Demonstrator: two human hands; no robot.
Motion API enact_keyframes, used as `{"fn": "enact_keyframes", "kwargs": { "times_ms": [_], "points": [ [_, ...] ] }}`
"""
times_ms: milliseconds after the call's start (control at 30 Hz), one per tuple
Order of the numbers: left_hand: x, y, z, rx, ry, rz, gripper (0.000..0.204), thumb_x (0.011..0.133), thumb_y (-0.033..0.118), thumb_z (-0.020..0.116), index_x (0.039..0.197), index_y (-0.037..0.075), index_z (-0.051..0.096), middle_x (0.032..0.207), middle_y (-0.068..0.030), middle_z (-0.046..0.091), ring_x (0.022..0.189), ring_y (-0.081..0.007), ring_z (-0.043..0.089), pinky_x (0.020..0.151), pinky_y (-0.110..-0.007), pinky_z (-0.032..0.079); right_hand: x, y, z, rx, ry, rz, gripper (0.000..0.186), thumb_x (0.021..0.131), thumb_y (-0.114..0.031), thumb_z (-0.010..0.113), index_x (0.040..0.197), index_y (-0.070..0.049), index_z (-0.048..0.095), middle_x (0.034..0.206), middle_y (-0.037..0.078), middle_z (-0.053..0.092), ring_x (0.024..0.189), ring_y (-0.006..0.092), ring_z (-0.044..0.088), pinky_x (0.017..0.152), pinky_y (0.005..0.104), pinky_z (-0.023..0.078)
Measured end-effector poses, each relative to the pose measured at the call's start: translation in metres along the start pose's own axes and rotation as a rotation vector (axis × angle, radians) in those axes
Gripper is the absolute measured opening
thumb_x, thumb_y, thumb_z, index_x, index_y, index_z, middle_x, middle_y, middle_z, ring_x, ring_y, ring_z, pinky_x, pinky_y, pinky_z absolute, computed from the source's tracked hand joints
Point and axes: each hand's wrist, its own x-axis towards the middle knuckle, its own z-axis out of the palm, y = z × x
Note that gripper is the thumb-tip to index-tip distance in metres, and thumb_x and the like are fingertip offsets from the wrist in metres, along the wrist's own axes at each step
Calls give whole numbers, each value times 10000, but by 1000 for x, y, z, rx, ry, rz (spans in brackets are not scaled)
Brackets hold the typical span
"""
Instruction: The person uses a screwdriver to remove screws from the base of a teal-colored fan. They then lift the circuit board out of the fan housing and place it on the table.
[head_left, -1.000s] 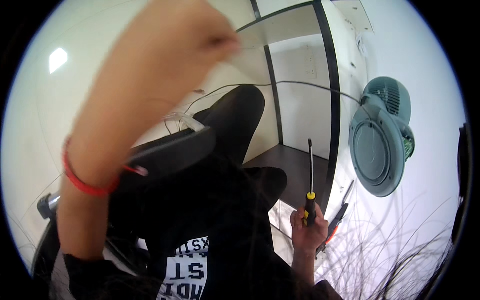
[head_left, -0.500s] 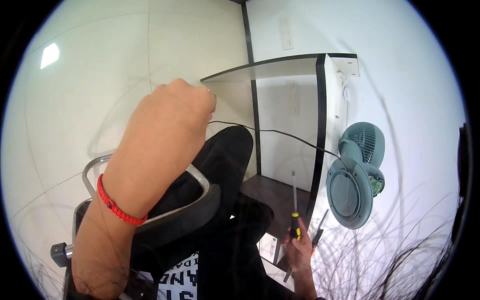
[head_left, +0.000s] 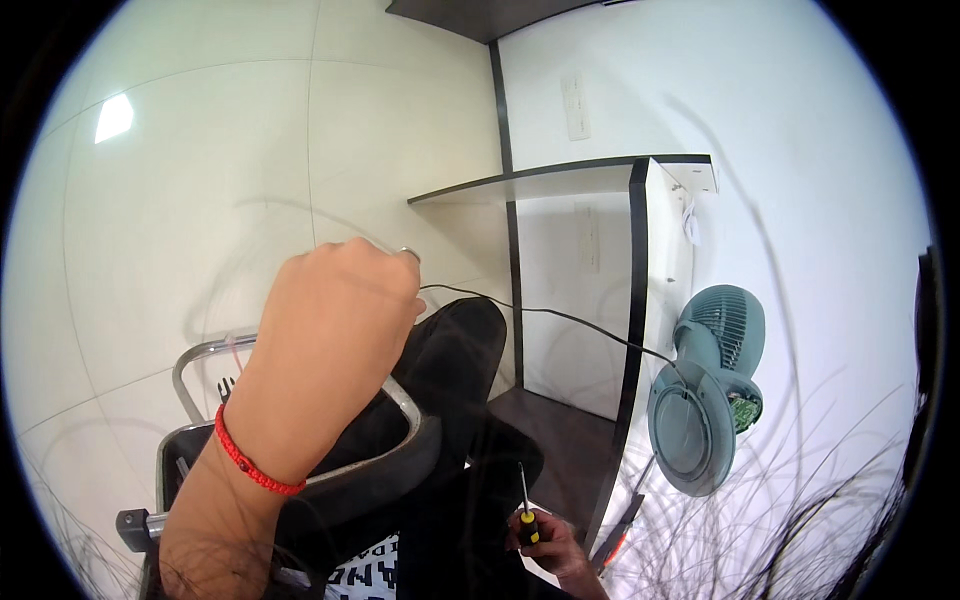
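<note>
My left hand [head_left: 345, 290] is closed in a fist, back of the hand up, above the floor beside my knee. A thin black cord [head_left: 565, 318] runs from it to the teal fan [head_left: 722, 325]; the grip itself is hidden under the fingers. The fan lies on the white desktop, the round underside of its base facing me and a green circuit board [head_left: 745, 412] showing at its side. My right hand [head_left: 553, 548], low in the picture by the desk edge, holds a screwdriver [head_left: 529, 525] by its black-and-yellow handle, the shaft pointing away from me.
On the desktop near my right hand lies another tool [head_left: 620, 535] with a thin shaft and black-and-orange handle. A chair armrest [head_left: 375, 475] with a metal frame is under my left forearm. Dark-edged shelving [head_left: 560, 435] stands beside my dark-trousered knee [head_left: 465, 330].
The whole view has shifted, so the desk and fan appear lower. My left fist has come nearer to me. My right hand has moved left with the screwdriver, off the desk edge toward my lap.
</note>
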Motion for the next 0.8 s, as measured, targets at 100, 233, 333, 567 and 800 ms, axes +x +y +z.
{"fn": "enact_keyframes", "kwargs": {
  "times_ms": [100,233,333,567,800],
  "points": [
    [1,-3,1,-91,35,39,185,869,207,770,802,39,728,753,-118,682,762,-333,692,703,-439,561,8,-4,4,34,-28,0,576,765,133,697,1318,14,589,1077,111,664,1052,252,667,1013,378,513],
    [0,-4,3,-120,70,81,163,839,190,778,798,38,737,786,-94,672,784,-312,691,707,-431,560,9,-12,10,-46,72,23,571,751,116,687,1306,15,593,1078,100,662,1037,250,670,994,370,520],
    [0,-4,3,-68,42,69,155,835,187,780,789,43,745,780,-97,673,779,-309,691,705,-432,560,10,-10,2,-45,57,39,570,753,96,683,1309,13,592,1079,96,664,1031,245,674,983,357,524],
    [2,-5,6,-17,13,64,163,830,194,785,762,52,744,773,-87,673,774,-299,691,698,-426,559,14,-10,6,-44,81,51,596,761,80,700,1339,9,574,1076,97,669,1023,230,671,955,337,521],
    [7,0,2,-119,118,115,128,833,168,793,782,59,750,760,-56,667,752,-268,679,688,-411,552,12,-5,-3,-52,41,71,611,769,77,722,1356,11,565,1071,102,666,1026,228,671,968,339,519]
  ]
}}
